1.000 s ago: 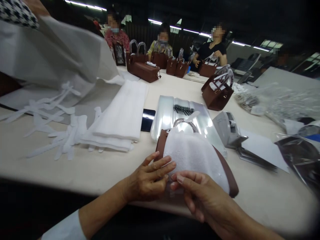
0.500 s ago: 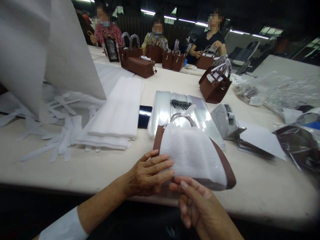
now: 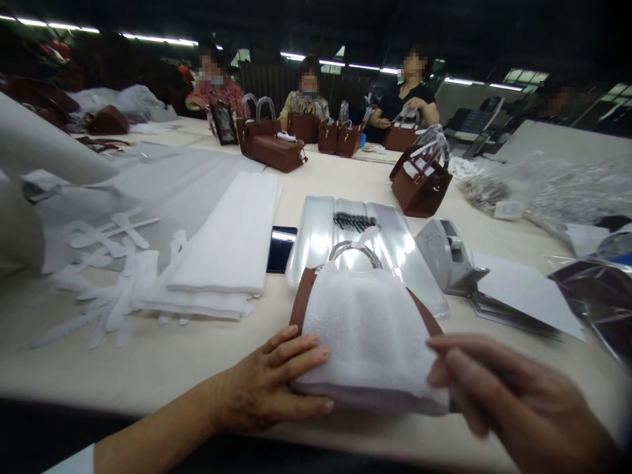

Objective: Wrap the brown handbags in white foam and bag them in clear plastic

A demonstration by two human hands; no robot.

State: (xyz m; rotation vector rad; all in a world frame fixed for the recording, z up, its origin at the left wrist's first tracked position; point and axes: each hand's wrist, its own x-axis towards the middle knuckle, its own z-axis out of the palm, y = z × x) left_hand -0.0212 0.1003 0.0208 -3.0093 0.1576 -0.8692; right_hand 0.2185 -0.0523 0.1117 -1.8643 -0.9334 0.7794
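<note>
Brown handbag [image 3: 302, 303] lying near the table's [image 3: 187, 349] front edge, handles pointing away, a white foam sheet [image 3: 365, 329] over its upper face. Nearest, the person's left hand [image 3: 274, 382] lies loosely spread on the sheet's lower left corner, gripping nothing. The right hand [image 3: 503, 388], blurred, has its fingertips at the sheet's right edge; whether they pinch it cannot be told. A sideways pull there could skew or wrinkle the foam, since the left hand appears to rest lightly; a tug towards the person might tip the bag off the edge. Just beyond, glossy clear plastic sleeves [image 3: 395, 253] lie by the handles and could slide if knocked. Farther off stands another brown handbag [image 3: 419, 187], and co-workers [image 3: 407, 99] sit across the table.
</note>
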